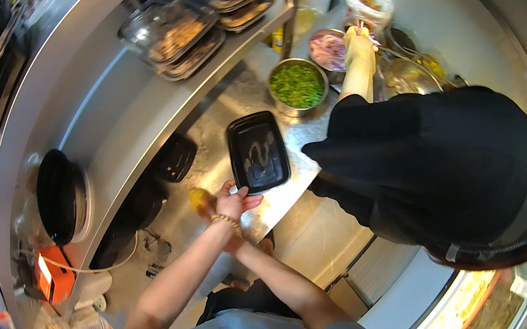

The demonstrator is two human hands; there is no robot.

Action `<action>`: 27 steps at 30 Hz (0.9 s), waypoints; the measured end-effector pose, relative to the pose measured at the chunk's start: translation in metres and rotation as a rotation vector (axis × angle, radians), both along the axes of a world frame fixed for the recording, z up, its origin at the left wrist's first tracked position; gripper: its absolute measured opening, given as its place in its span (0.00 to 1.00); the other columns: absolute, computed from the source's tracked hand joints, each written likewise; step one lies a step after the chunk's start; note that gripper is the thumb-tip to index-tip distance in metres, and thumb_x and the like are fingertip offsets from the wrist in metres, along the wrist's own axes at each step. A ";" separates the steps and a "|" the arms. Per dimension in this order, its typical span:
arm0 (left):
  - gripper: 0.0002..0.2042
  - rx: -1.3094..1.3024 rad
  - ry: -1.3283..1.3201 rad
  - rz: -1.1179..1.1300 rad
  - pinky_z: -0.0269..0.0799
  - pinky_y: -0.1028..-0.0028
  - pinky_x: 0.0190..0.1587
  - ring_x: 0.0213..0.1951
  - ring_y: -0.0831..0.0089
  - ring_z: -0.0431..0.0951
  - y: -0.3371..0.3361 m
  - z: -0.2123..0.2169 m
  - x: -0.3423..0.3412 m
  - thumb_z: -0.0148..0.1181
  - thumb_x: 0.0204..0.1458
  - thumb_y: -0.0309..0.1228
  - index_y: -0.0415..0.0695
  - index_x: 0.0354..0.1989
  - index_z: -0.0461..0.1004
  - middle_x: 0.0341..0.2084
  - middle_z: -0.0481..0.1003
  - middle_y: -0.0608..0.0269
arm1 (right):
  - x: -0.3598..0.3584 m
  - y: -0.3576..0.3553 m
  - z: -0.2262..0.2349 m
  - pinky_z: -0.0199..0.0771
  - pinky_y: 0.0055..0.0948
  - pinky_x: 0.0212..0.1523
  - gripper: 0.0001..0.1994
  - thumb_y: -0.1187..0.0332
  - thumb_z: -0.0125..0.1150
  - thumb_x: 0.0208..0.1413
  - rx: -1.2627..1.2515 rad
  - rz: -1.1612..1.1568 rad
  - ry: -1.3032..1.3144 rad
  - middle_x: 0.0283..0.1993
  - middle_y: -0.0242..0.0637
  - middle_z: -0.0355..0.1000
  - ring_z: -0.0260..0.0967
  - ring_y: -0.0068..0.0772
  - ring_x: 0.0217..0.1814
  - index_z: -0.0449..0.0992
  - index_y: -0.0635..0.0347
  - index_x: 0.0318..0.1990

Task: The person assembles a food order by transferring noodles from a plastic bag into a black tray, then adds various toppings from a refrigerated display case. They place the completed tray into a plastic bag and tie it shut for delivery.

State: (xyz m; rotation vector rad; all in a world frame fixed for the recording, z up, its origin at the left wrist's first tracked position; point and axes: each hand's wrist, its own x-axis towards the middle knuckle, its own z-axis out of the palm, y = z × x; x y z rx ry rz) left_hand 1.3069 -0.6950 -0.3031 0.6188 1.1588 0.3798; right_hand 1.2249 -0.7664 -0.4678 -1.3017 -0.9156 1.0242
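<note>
A black rectangular food tray (258,153) lies open on the steel counter (232,102). A thin squiggle of sauce shows on its bottom. My left hand (236,200), with a bead bracelet at the wrist, grips the tray's near edge. My right forearm crosses under the left wrist. My right hand (207,211) is mostly hidden behind that wrist. It is closed on a small yellow thing (198,197), blurred, just left of the tray's near corner.
A person in a black top (454,166) stands at the right, a gloved hand (360,43) reaching over the bowls. Bowls of chopped greens (297,86) and sliced onion (327,50) stand beyond the tray. Lidded trays (174,35) sit on the shelf, and empty black trays (172,158) are stacked at left.
</note>
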 end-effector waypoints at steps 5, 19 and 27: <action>0.20 -0.089 0.000 -0.182 0.80 0.59 0.37 0.36 0.51 0.79 -0.019 -0.046 0.036 0.53 0.60 0.40 0.44 0.55 0.57 0.38 0.74 0.42 | 0.040 -0.088 0.122 0.60 0.45 0.63 0.18 0.74 0.54 0.48 -0.274 0.168 -0.812 0.65 0.55 0.56 0.57 0.56 0.64 0.73 0.66 0.48; 0.16 1.486 0.926 -0.722 0.65 0.53 0.52 0.50 0.46 0.66 0.059 -0.124 -0.099 0.55 0.48 0.22 0.41 0.47 0.69 0.42 0.64 0.46 | -0.070 -0.508 0.117 0.75 0.45 0.46 0.18 0.60 0.59 0.46 -1.294 -0.761 -0.295 0.41 0.48 0.77 0.74 0.51 0.45 0.79 0.58 0.43; 0.20 1.811 0.245 -0.775 0.69 0.59 0.48 0.42 0.55 0.73 -0.012 -0.107 -0.133 0.57 0.43 0.23 0.37 0.48 0.71 0.43 0.72 0.46 | -0.170 -0.581 0.108 0.74 0.41 0.49 0.17 0.58 0.60 0.48 -1.287 -0.960 -0.058 0.42 0.47 0.78 0.75 0.50 0.46 0.80 0.56 0.42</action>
